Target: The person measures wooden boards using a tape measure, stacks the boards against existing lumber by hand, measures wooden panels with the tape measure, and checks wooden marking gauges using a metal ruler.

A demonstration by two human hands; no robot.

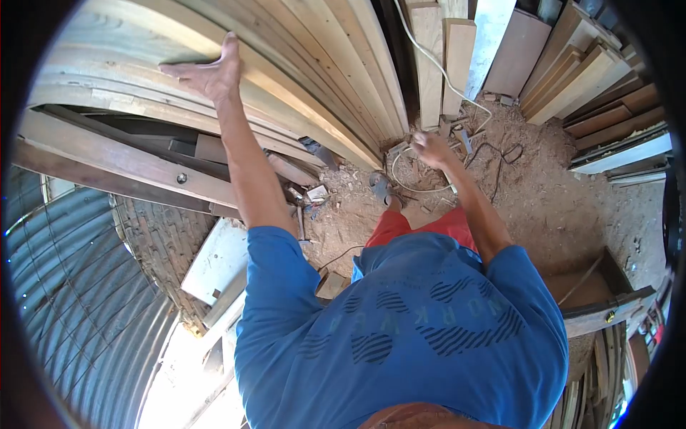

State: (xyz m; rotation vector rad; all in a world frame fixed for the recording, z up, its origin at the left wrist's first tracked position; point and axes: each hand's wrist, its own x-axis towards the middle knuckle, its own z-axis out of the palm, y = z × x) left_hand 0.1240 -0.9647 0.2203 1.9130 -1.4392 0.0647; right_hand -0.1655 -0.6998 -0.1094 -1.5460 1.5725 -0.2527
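At the upper left, my left hand (214,74) is spread, thumb and fingers apart, against the edge of a long pale plank (293,96) among other upright boards. My left arm is stretched out. Nearer the middle, my right hand (431,150) is closed, its fingers curled in; what it holds, if anything, cannot be made out. Below that hand a white cable (421,191) loops over the sawdust-covered floor, close to my foot (386,191).
More boards (427,64) lean at the top centre and upper right. A dark cord (500,159) lies on the floor. A hammer-like tool (301,223) and scraps lie left of my legs. Corrugated metal (86,286) stands at left, a wooden box (586,286) at right.
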